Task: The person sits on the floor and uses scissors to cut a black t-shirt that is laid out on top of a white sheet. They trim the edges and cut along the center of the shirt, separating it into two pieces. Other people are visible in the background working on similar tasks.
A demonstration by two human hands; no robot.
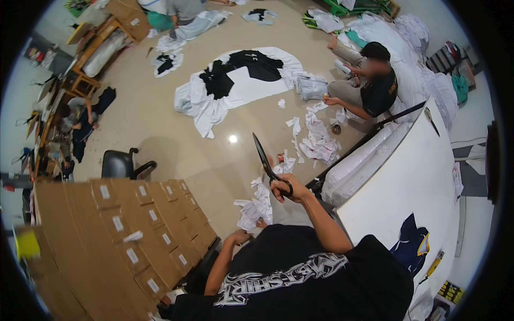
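Observation:
My right hand (285,188) is raised over the floor, gripping large black scissors (263,158) by the handles, their blades pointing away from me. My left hand (241,235) is low, beside the edge of the cardboard boxes (118,224) and close to white fabric scraps (250,212); its fingers are too small and partly hidden to make out. To my right, a white board (385,182) carries a navy-and-yellow garment (407,246), a yellow cutter (435,266) and another pair of scissors (432,120).
A co-worker (375,85) sits on the floor at the right among scraps and bundles. Black and white fabric (246,88) lies ahead. Other people work at upper left (184,13) and left (80,117). A black chair (118,163) stands behind the boxes; wrapped rolls (358,166) lie along the board.

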